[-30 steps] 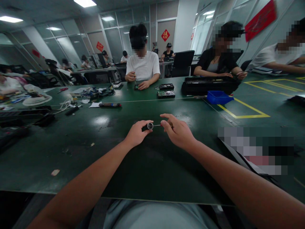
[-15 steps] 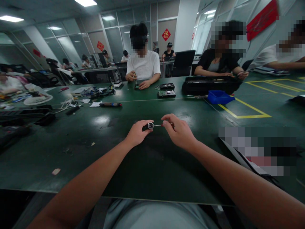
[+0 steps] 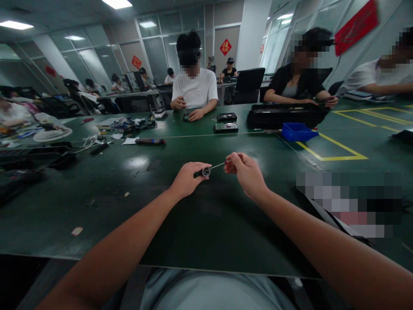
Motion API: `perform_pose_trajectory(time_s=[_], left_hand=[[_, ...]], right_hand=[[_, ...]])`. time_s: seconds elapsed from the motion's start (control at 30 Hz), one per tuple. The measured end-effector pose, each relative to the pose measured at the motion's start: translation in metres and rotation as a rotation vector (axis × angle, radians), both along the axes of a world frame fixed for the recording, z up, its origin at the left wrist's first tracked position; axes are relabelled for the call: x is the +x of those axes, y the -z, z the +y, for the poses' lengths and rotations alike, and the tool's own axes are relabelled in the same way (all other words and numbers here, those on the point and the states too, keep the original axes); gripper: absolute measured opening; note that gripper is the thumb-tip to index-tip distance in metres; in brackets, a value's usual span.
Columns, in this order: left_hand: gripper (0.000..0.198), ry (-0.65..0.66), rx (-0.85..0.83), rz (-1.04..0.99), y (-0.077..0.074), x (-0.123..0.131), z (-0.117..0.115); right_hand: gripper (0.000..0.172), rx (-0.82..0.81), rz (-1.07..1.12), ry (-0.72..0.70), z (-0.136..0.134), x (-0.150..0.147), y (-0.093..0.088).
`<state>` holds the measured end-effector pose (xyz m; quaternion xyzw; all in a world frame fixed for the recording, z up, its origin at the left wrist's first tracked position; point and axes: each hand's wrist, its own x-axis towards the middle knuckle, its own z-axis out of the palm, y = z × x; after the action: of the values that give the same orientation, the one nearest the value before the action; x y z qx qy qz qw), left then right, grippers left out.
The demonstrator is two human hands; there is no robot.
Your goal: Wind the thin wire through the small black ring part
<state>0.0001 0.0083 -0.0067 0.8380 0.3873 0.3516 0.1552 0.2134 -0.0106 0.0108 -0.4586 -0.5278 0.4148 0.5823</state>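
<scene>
While the left hand [image 3: 187, 180] pinches a small black cylinder with a silver ring face [image 3: 205, 172] above the dark green table [image 3: 135, 202], the right hand [image 3: 247, 173] pinches a thin silver rod [image 3: 219, 165] slanting down-left to that face.

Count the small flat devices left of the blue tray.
2: a black device farther back, a green-faced device just in front of it. More may hide in the left clutter.

Your left hand [image 3: 186, 180] grips a small dark cylinder [image 3: 203, 172] just above the green surface [image 3: 193, 232]. Your right hand [image 3: 247, 173] pinches a thin metal tool [image 3: 217, 165] in its fingers [image 3: 229, 168], shaft tilted down, tip meeting the cylinder's silver end. A blue tray [image 3: 298, 131] sits well beyond.
</scene>
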Motion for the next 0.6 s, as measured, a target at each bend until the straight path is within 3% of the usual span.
perform_pose_trajectory(time_s=[0.2,0.4,0.6], left_hand=[[0.036,0.015,0.032,0.055,-0.0018,0.001,0.0012],[0.045,-0.111,-0.059,0.027,-0.0024,0.0007,0.0001],[0.037,-0.128,-0.079,0.046,-0.0057,0.002,-0.0024]], right_hand=[[0.03,-0.205,0.112,-0.103,0.0013,0.0047,-0.0043],[0.028,0.05,-0.009,0.038,-0.0016,0.0015,-0.0032],[0.026,0.072,-0.116,0.029,-0.0033,0.0,-0.0013]])
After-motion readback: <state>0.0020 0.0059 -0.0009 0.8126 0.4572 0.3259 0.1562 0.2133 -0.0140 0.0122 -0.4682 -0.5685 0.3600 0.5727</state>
